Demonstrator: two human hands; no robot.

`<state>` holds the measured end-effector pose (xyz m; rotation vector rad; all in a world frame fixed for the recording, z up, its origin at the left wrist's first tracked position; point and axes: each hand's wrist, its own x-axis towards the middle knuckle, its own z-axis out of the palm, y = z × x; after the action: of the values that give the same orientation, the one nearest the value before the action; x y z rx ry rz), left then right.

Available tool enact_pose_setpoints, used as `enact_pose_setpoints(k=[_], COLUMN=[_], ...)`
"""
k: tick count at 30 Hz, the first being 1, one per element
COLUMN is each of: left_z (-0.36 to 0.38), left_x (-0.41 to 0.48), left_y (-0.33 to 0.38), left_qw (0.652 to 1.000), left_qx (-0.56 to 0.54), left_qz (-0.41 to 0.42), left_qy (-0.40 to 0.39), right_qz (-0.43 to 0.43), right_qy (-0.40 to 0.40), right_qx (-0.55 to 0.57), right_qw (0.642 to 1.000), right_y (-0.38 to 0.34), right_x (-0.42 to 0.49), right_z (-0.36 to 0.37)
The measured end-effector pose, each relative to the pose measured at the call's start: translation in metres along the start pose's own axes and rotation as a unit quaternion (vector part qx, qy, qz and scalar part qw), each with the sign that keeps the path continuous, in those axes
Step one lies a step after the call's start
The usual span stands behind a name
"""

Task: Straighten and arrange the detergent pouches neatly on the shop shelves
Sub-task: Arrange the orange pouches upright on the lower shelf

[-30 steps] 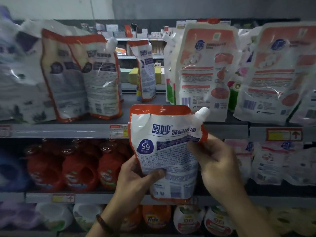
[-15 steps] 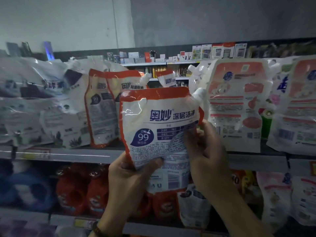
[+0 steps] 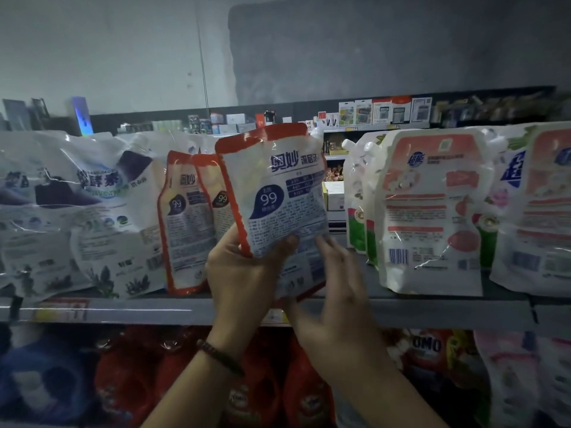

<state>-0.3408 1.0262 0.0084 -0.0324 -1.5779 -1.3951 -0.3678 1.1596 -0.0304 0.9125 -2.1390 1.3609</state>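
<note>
1. Far left of the held pouch (image 3: 278, 193), white-and-purple detergent pouches (image 3: 102, 211) lean in a crumpled row on the upper shelf (image 3: 432, 312).
2. Just left of the held pouch, two smaller red-edged pouches (image 3: 185, 217) marked 99 stand overlapping, and it partly hides the nearer one.
3. Your left hand (image 3: 241, 273), with a beaded bracelet (image 3: 221, 356) at the wrist, grips the held pouch's lower left edge, thumb across its front.
4. The held pouch, red-edged and marked 99, sits above the shelf's front edge with its top tilted left. You cannot tell whether its base touches the shelf.
5. Your right hand (image 3: 336, 291), blurred, reaches up with fingers nearly straight, tips touching the held pouch's lower right.
6. Right of the held pouch, past a gap, pink-and-white spouted pouches (image 3: 432, 211) stand.
7. Below the held pouch, red detergent bottles (image 3: 129, 381) fill the lower shelf.
</note>
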Motion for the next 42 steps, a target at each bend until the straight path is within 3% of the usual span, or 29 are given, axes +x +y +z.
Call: enact_pose_setpoints(k=[5,10,19,29,36,42], left_z=[0.006,0.015,0.024,0.013,-0.01,-0.011], left_x=[0.012,0.021,0.023,0.022,0.04,0.055], left_y=[-0.016,-0.032,-0.049,-0.045,-0.057,-0.063], left_qw=[0.995,0.965,0.948,0.925,0.912,0.892], left_qx=[0.087,0.219,0.264,0.363,0.396,0.448], left_qz=[0.037,0.119,0.167,0.113,0.073,0.024], left_qy=[0.035,0.081,0.059,-0.002,0.076,0.054], right_qz=[-0.002,-0.008,-0.042,-0.019,0.008,0.012], right_qy=[-0.055,-0.055,-0.047,-0.063,-0.076,-0.101], right_qx=[0.013,0.023,-0.027,-0.019,-0.02,-0.022], right_qw=[0.998,0.998,0.998,0.998,0.997,0.995], right_y=[0.008,0.027,0.039,0.044,0.039,0.039], right_x=[0.011,0.031,0.052,0.053,0.051,0.053], right_z=[0.012,0.018,0.019,0.022,0.025,0.026])
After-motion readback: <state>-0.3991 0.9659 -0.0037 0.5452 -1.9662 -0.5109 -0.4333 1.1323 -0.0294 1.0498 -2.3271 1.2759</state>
